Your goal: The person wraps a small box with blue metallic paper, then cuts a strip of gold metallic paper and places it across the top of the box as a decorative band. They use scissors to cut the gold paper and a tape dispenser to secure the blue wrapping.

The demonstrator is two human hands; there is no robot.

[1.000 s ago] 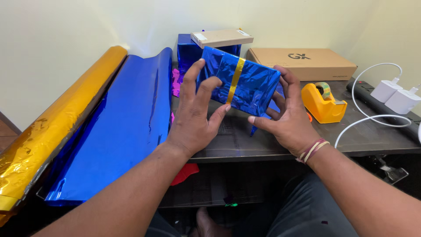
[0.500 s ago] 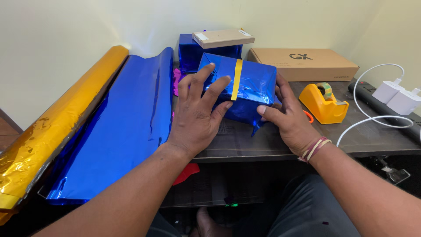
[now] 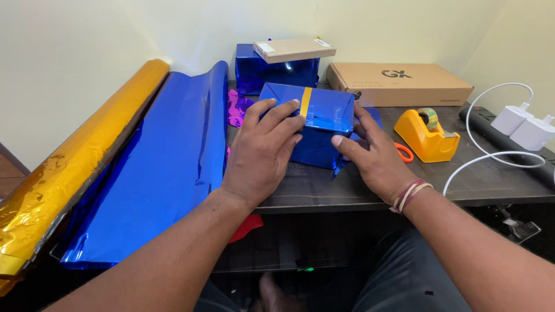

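A box wrapped in shiny blue foil [image 3: 324, 115], with a yellow tape strip across its top, rests flat on the dark table [image 3: 491, 179]. My left hand [image 3: 263, 153] lies over its near left side, fingers spread on the top and front. My right hand [image 3: 373, 156] presses against its right front corner, where loose foil sticks out. Both hands hold the box down.
A blue foil roll [image 3: 167, 162] and a gold foil roll [image 3: 75, 173] lie at the left. Behind stand another blue-wrapped box [image 3: 272, 72] with a flat brown box [image 3: 292, 49] on it, a long cardboard box [image 3: 399, 84], a yellow tape dispenser [image 3: 425, 136], orange-handled scissors [image 3: 403, 152], and white chargers [image 3: 523, 124].
The wrapped box was held up and tilted toward me a second ago. It now lies flat on the table with both hands pressing on it.
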